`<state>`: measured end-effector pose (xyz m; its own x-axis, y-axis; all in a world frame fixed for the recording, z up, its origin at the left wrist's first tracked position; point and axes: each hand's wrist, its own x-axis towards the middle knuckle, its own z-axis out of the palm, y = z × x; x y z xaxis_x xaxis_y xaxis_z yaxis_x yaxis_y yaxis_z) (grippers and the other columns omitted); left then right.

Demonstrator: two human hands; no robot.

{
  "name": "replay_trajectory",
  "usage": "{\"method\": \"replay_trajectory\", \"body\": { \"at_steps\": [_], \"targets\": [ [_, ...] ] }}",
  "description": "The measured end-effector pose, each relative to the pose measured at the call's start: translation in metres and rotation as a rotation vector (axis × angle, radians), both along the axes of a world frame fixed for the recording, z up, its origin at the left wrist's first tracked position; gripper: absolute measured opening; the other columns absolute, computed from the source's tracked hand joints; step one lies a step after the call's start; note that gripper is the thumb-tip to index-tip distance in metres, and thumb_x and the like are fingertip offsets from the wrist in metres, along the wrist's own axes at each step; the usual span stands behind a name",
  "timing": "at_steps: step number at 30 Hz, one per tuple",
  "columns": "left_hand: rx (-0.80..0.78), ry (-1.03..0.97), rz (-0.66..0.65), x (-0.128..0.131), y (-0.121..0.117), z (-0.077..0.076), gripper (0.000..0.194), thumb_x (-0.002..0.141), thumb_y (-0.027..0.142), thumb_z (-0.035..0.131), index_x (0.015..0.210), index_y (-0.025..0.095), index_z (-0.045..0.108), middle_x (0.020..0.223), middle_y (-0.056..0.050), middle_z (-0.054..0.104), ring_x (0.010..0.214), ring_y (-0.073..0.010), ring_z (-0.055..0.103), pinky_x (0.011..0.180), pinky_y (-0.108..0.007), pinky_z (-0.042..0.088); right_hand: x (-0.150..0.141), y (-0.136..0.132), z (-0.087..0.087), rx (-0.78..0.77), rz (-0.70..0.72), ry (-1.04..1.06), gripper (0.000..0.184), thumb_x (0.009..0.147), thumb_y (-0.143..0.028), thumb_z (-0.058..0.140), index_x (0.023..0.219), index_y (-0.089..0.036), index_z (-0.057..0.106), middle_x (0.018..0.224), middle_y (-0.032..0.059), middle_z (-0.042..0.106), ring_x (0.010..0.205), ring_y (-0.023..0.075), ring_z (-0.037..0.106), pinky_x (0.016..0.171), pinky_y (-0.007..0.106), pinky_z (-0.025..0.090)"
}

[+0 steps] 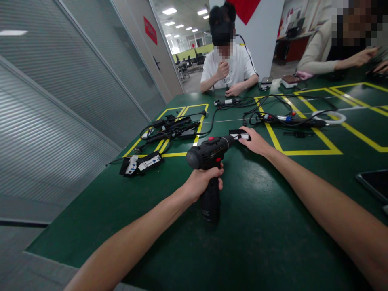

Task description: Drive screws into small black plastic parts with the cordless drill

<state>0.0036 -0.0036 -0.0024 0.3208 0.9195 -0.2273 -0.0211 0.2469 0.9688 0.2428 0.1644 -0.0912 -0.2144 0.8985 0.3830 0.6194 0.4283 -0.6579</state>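
Observation:
My left hand (200,184) is wrapped round the grip of a black cordless drill (209,153) with red buttons. Its chuck points away from me and to the right. Just past the chuck, my right hand (256,141) grips the right end of a small black part with a white inner face (233,132). The drill's tip overlaps this part in view; whether a bit touches it, I cannot tell. To the left, two similar black pieces with white and blue insides (150,161) lie on the green table (260,234).
A heap of black parts and cables (176,129) fills the left yellow-taped area. Cabled tools (281,119) and a white ring (341,118) lie at the right. A dark flat device (376,184) rests near the right edge. Two people sit across the table.

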Motion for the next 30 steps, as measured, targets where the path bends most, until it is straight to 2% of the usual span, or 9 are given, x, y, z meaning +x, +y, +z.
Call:
{"method": "replay_trajectory", "body": {
  "at_steps": [30],
  "targets": [
    [-0.013,-0.007,0.002,0.0004,-0.0002,0.002,0.023,0.071,0.025,0.062,0.092,0.014,0.057,0.08,-0.001,0.056,0.051,-0.009,0.057,0.052,-0.024,0.044,-0.0004,-0.0028,0.0024,-0.018,-0.004,-0.009,0.05,0.081,-0.034,0.059,0.13,-0.027,0.049,0.121,0.0088,0.052,0.112,0.0273,0.054,0.099,0.044,0.041]
  ]
}}
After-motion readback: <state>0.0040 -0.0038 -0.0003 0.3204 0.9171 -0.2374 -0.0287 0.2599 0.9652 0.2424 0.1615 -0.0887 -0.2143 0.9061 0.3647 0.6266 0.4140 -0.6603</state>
